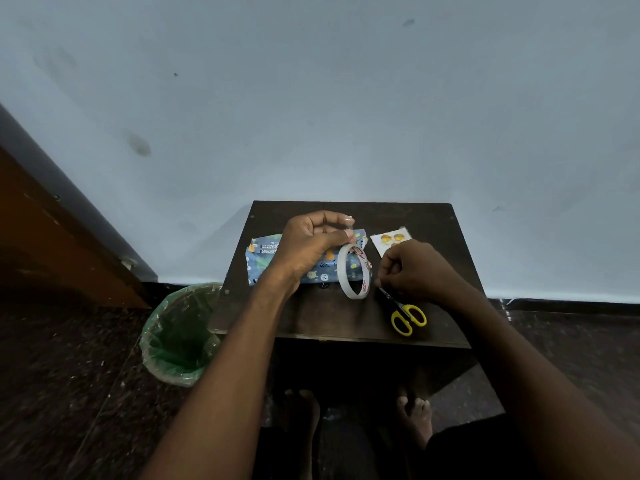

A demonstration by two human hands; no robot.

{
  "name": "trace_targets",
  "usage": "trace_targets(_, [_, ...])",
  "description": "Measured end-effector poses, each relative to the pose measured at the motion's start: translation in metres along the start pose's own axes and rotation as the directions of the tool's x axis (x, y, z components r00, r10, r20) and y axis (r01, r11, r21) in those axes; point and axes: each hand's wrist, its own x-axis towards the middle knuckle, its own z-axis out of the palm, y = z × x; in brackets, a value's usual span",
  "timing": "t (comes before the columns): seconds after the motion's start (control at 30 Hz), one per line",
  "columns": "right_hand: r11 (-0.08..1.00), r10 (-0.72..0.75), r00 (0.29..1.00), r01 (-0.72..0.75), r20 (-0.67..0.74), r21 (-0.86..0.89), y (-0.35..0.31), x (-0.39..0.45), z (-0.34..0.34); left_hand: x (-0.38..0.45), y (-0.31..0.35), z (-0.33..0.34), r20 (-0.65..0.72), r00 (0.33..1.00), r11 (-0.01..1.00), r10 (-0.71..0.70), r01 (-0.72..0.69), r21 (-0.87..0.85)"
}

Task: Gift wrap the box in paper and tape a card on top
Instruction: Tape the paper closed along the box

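Observation:
A box wrapped in blue patterned paper (263, 258) lies at the back left of the small dark table (329, 317). In front of it a white tape roll (346, 275) stands on edge. My left hand (308, 247) is above the box and pinches the free end of the tape between thumb and fingertip. My right hand (412, 268) is curled at the roll's right rim, and its fingertips seem to pinch the roll. A white card with yellow shapes (389, 239) lies flat at the back right, partly hidden by my right hand.
Yellow-handled scissors (408, 318) lie near the table's front right, blades pointing under my right hand. A green bin with a plastic liner (180, 334) stands on the floor left of the table. A wall rises just behind it. My bare feet show below.

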Motion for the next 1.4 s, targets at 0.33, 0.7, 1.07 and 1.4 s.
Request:
trace_targets(0.33, [0.963, 0.212, 0.955, -0.167, 0.209, -0.213, 0.002, -0.012, -0.01, 0.0, 0.0, 0.001, 0.03, 1.0, 0.996, 0.0, -0.003, 0.09])
trace_targets(0.7, [0.896, 0.115, 0.992, -0.086, 0.041, -0.435, 0.001, -0.033, -0.012, -0.002, -0.004, 0.003, 0.031, 0.999, 0.997, -0.016, 0.013, 0.082])
trace_targets(1.07, [0.947, 0.099, 0.995, -0.091, 0.011, -0.307, -0.013, -0.041, -0.006, -0.003, -0.004, 0.001, 0.034, 0.999, 0.995, -0.027, 0.023, 0.099])
trace_targets(1.4, [0.853, 0.035, 0.988, -0.108, -0.149, -0.511, -0.024, -0.036, 0.01, -0.002, -0.005, 0.002, 0.067, 0.998, 0.991, 0.014, -0.023, 0.133])
